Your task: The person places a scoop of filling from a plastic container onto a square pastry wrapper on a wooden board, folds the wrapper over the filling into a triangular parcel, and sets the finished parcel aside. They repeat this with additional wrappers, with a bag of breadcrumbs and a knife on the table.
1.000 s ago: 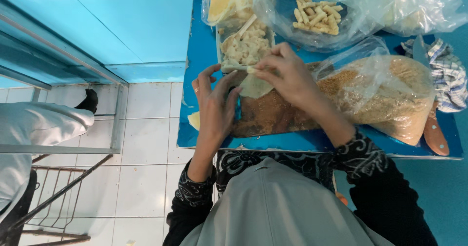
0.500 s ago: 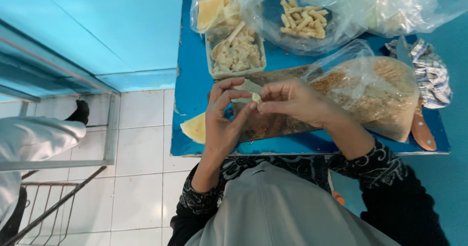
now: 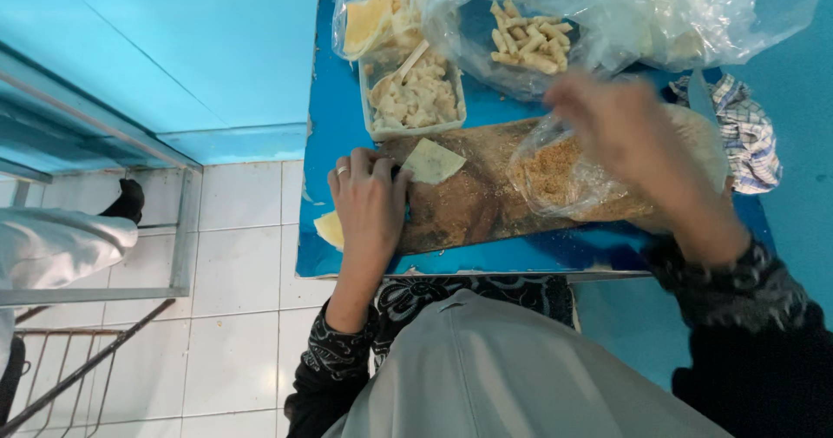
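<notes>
My left hand (image 3: 371, 202) rests palm down on the left end of a crumb-covered wooden board (image 3: 473, 204), its fingers touching a pale folded dough sheet (image 3: 433, 160) that lies on the crumbs. My right hand (image 3: 620, 138) is blurred with motion, raised over a clear bag of breadcrumbs (image 3: 573, 173) on the board's right side; whether it holds anything cannot be made out. A rectangular tub of pale filling (image 3: 415, 99) with a spoon in it stands just beyond the dough sheet.
A blue table (image 3: 334, 134) carries the board. At the back lie a plastic bag with rolled pieces on a dark plate (image 3: 528, 39), a stack of yellow wrappers (image 3: 364, 21) and a checked cloth (image 3: 746, 130). Another person's sleeve (image 3: 61, 243) shows at left over white floor tiles.
Both hands were together folding the dough sheet above the board. Now the sheet lies on the crumbs under my left fingers, and my right hand has swung away to the right over the crumb bag.
</notes>
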`<state>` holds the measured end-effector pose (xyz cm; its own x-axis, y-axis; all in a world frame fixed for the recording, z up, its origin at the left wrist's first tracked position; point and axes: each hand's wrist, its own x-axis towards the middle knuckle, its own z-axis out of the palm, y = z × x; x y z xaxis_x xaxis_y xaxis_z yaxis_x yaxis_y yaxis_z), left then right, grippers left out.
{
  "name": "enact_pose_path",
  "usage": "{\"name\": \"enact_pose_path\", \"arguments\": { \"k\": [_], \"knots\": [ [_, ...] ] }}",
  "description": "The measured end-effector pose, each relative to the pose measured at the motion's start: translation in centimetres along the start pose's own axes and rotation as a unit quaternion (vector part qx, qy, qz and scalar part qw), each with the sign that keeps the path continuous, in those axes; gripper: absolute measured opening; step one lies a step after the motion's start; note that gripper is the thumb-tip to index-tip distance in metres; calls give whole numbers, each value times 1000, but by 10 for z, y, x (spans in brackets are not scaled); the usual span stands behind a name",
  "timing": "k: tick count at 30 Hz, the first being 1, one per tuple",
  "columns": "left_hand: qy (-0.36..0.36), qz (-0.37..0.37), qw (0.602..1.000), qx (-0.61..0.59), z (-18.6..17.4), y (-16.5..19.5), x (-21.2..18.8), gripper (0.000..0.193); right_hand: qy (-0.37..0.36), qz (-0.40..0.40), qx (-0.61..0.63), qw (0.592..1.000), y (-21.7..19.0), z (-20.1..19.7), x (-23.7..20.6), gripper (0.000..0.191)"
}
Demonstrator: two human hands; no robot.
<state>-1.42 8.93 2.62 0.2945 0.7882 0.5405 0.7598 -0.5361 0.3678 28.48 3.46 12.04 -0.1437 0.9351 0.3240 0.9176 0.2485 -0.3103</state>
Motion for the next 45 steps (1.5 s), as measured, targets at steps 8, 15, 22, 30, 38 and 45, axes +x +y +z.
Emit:
{"name": "enact_pose_path", "arguments": {
  "k": [8, 15, 22, 30, 38, 45],
  "knots": [
    [-11, -2, 1000, -19, 5, 5, 1, 13, -142, -27, -152, 978, -41, 20, -41, 27],
    [12, -29, 999, -36, 2, 2, 2, 18, -70, -8, -64, 996, -39, 17, -39, 15],
    [-5, -42, 998, -47, 4, 8, 4, 19, -16, -32, 152, 988, -59, 56, 3, 17],
    [17, -21, 998, -58, 16, 11, 7, 12, 31, -127, 2, 991, -69, 106, 17, 17],
    [-22, -7, 990, -140, 19, 14, 16, 14, -41, 5, -51, 998, -47, 93, 25, 20],
    [-19, -40, 965, -260, 17, 15, 18, 15, -69, 66, 56, 994, -52, 92, 30, 17]
  ]
}}
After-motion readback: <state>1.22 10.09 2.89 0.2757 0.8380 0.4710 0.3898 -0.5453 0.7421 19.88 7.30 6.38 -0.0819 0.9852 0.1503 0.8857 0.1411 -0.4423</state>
